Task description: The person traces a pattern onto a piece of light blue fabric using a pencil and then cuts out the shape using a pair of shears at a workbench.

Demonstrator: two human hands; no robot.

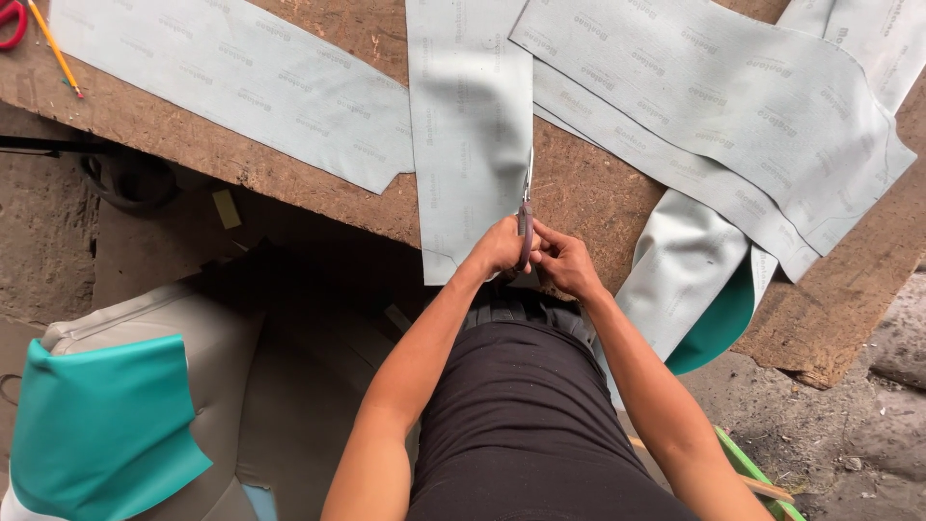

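Observation:
A long grey strip of sheet material (468,125) lies on the rough wooden table (598,193), its near end hanging over the front edge. A pair of scissors (527,198) points away from me along the strip's right edge. My left hand (497,249) and my right hand (566,260) meet at the scissors' handles, both closed around them at the table's edge. The left hand also covers the strip's near right corner. The handles themselves are mostly hidden by my fingers.
More grey cut sheets lie to the left (241,87) and right (733,106); one with a teal face (719,323) droops off the edge. Red-handled scissors (8,21) and a yellow pencil (53,48) sit far left. A teal-covered seat piece (96,425) stands below left.

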